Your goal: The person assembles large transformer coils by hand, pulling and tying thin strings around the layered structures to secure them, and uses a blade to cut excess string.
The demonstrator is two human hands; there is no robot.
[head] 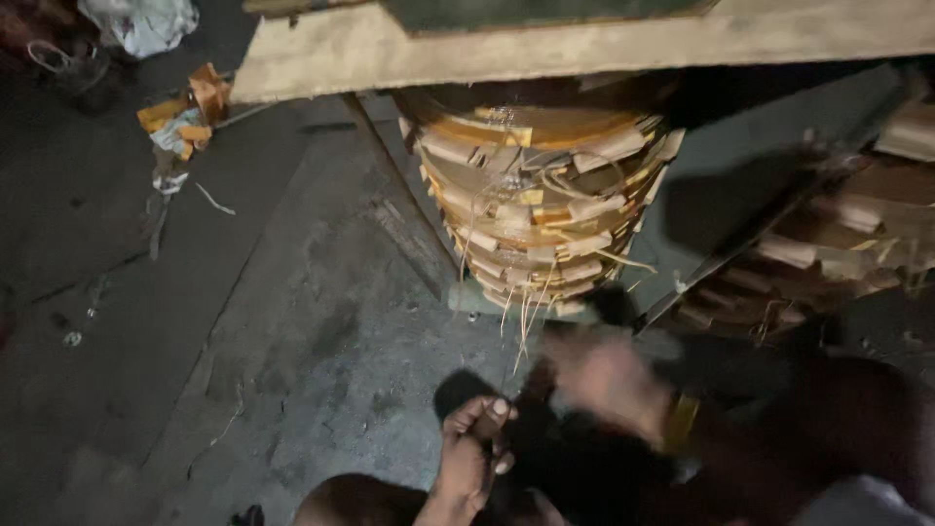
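At the bottom of the view, the left hand (474,450) is seen with its fingers curled closed around a dark, hard-to-identify object and what appears to be a thin wire (506,336) that runs upward from the fingertips. Just to its right, the right hand (609,385) is smeared by motion blur; whether it is open or closed cannot be told, though it is placed near the lower end of the loose strands. A yellowish band (682,421) is glimpsed at the wrist behind it. Beyond the hands, a stained grey concrete floor (292,321) is spread out. Farther up, a round stack of coiled windings (541,209) separated by brown paper and cardboard strips is held between angled metal bars (721,258), with thin pale strands hanging from its lower edge toward the hands. A second, similar stack (838,244) is partly seen at the right, in shadow. A pale wooden board (584,44) is laid across the top of the stack. At the far left, orange cardboard scraps (190,112) and a crumpled white sheet (141,21) are left on the floor.
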